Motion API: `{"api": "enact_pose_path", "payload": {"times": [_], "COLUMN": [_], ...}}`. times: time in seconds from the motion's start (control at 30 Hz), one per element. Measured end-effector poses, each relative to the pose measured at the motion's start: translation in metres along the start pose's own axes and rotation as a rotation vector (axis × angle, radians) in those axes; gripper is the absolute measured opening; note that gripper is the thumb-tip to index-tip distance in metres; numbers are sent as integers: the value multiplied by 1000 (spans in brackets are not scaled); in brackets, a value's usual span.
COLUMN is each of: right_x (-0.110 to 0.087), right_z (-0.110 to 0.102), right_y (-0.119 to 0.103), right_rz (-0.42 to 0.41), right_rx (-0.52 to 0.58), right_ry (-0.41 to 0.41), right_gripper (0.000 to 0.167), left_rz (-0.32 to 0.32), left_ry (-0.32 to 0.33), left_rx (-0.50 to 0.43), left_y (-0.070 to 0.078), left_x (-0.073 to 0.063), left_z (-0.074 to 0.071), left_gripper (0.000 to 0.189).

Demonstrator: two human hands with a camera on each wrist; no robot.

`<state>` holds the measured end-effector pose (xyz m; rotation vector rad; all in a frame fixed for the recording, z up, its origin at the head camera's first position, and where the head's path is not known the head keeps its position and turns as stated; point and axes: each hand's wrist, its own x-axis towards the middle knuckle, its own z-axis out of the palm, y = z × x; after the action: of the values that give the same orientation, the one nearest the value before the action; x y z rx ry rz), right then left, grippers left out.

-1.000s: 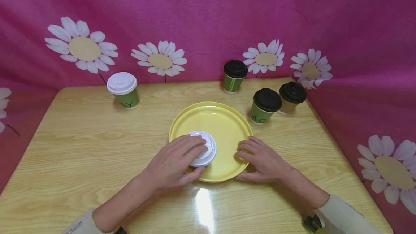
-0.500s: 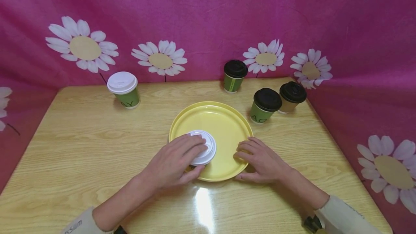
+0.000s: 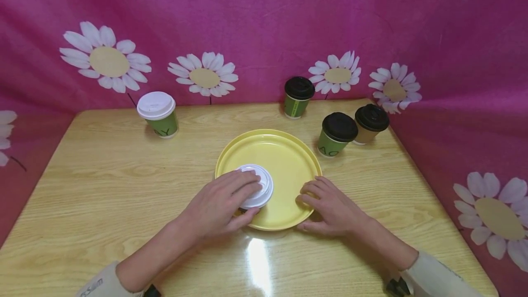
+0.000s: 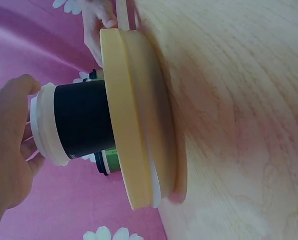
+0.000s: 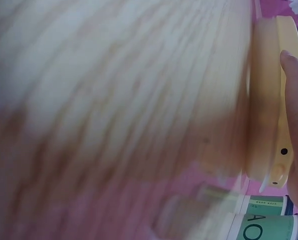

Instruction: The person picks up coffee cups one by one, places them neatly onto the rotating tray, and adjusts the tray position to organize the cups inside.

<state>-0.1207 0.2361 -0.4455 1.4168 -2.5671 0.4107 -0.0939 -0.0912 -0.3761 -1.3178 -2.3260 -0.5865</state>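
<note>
A black paper cup [image 4: 84,117] with a white lid [image 3: 265,195] stands upright on the front left part of a round yellow tray [image 3: 284,157]. My left hand [image 3: 220,203] grips it from above, fingers spread over the lid and thumb at its near side. On the tray's right side, my right hand [image 3: 332,207] holds the rim, with fingers curled over the edge and thumb against the outer wall. The right wrist view shows that thumb on the yellow side wall [image 5: 266,100]. In the head view my left hand hides much of the cup's body.
A green cup [image 3: 162,125] with a white lid stands at the back left. Behind the tray and to its right are a green cup [image 3: 294,107], another green cup [image 3: 330,145] and a brown cup [image 3: 365,135], all black-lidded. A pink flowered cloth [image 3: 264,22] hangs behind the wooden table [image 3: 123,187].
The lidded cup and my left hand have shifted very slightly to the left on the tray. My right hand keeps its hold on the rim, and the other cups stay put.
</note>
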Motion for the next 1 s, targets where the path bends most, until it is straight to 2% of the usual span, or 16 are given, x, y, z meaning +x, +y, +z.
{"api": "enact_pose_path", "payload": {"times": [0.53,1.0], "right_x": [-1,-1], "right_z": [2,3], "right_y": [-10,-21], "right_rz": [65,110], "right_rx": [-40,-53], "right_ry": [-35,-21], "right_gripper": [54,51], "left_rz": [-40,-57], "left_ry": [-15,-21], "left_rx": [4,4], "left_y": [-1,-3], "left_x": [0,2], "left_z": [-4,-6], "left_gripper": [41,36]}}
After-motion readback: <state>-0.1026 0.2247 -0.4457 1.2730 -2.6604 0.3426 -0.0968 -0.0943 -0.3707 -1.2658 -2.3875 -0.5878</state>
